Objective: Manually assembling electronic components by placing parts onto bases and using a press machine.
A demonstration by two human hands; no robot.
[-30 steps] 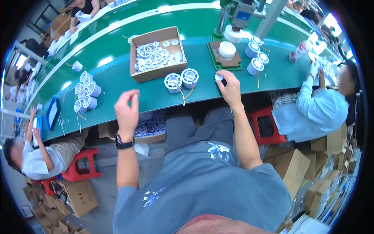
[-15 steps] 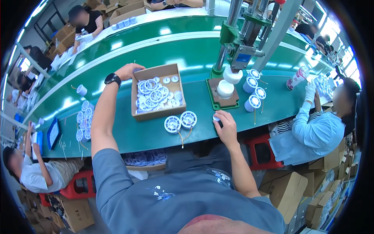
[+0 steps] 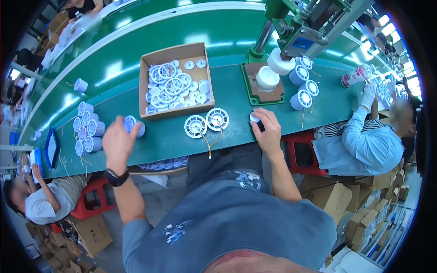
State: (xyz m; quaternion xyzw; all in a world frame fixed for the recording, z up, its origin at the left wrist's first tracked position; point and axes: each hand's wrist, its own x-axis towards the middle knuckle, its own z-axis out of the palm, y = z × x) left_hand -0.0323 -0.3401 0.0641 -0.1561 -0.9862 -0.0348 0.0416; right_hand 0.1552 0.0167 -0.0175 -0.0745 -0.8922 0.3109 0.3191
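Note:
My left hand (image 3: 119, 143), with a dark watch at its wrist, has its thumb and fingers closed around a white cylinder (image 3: 140, 129) with a slotted end, left of the box. Between the thumb and fingers of my right hand (image 3: 268, 132) is a small white disc (image 3: 254, 118), low over the table in front of the press. Two white slotted round parts (image 3: 195, 126) lie side by side between my hands, their thin orange wires (image 3: 210, 148) trailing toward me. A cardboard box (image 3: 177, 112) beyond them holds many white rings and small discs.
A green hand press (image 3: 255, 93) with white round tooling stands at back right, several white cylinders (image 3: 301, 99) beside it. More cylinders (image 3: 94, 127) are grouped at left, with one (image 3: 80, 85) farther back. A co-worker (image 3: 373, 145) sits at right, another (image 3: 43, 195) at left.
My left hand has come from the box's far left corner toward me, bringing a white cylinder to the table's near side. My right hand keeps the disc in about the same place.

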